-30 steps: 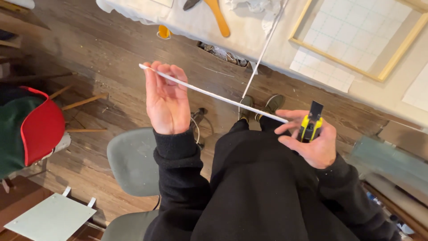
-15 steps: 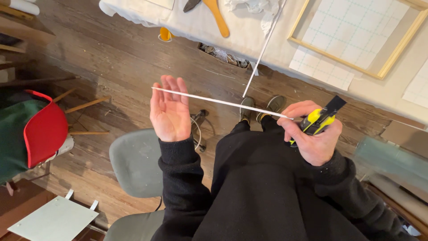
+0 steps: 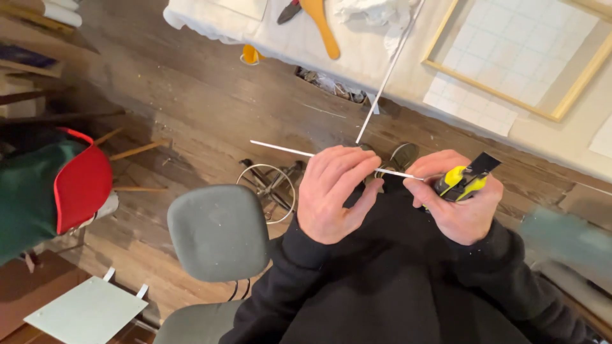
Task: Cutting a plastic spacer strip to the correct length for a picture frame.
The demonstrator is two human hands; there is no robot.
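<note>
A worktop [image 3: 395, 70] under a white cloth runs along the top, bearing a wooden frame [image 3: 561, 108] and a wooden paddle [image 3: 322, 28]. Below it on the plank floor stands a grey stool [image 3: 217, 232]; a red and green chair [image 3: 57, 191] sits at the left edge. The left hand [image 3: 331, 194] curls loosely around a thin white rod [image 3: 287, 150], fingers bent over it. The right hand [image 3: 462, 200] is closed on a yellow and black knife [image 3: 465, 178], its blade at the rod's right end.
</note>
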